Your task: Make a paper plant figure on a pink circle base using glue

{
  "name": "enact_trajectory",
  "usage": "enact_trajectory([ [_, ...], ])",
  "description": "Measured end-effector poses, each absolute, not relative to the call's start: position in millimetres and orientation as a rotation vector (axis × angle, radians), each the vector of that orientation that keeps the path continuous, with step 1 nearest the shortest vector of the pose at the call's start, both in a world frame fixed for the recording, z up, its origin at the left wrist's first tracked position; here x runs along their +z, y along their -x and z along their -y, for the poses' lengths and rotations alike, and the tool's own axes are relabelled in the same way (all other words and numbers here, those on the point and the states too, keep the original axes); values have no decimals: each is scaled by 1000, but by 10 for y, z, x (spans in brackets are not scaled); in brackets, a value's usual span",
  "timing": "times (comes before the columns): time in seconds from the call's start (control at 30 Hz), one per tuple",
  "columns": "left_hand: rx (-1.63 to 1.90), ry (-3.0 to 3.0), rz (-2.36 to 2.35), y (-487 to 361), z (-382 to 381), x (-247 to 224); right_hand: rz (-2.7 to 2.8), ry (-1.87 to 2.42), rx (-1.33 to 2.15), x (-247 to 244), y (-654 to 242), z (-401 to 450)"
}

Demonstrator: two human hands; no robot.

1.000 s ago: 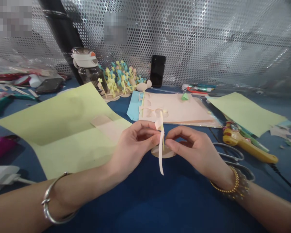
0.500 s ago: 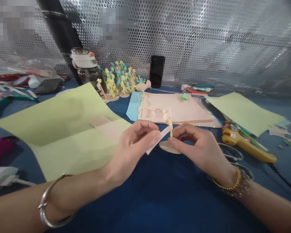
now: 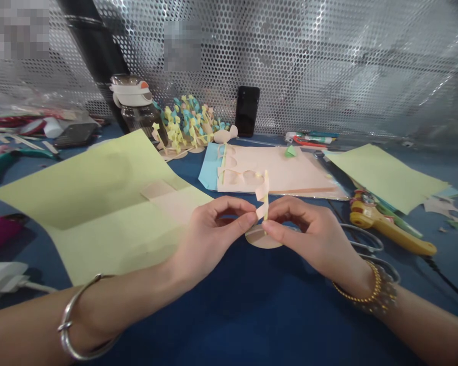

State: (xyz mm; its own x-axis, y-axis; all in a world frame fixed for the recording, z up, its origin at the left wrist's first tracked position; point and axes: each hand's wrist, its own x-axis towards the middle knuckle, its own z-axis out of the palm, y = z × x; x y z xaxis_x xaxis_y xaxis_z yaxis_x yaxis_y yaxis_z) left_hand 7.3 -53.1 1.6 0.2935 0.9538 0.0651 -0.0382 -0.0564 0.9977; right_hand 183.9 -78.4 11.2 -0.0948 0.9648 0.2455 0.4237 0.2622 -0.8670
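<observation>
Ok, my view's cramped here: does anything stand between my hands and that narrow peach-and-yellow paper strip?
Nothing visible does: your left hand and right hand both touch the narrow peach-and-yellow paper strip directly, above a round peach paper disc.

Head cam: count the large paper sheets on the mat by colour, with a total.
pale green sheet, left: 1
pale green sheet, right: 1
peach sheet with round cut-outs: 1
blue sheet, partly under the peach one: 1
Total: 4
</observation>
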Motion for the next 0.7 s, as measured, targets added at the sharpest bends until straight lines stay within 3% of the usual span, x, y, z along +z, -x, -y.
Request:
enact_trajectory([
  [0.7,1011,-1163,-811,-80,570,-3,1740,1405,581,74,-1768,805],
])
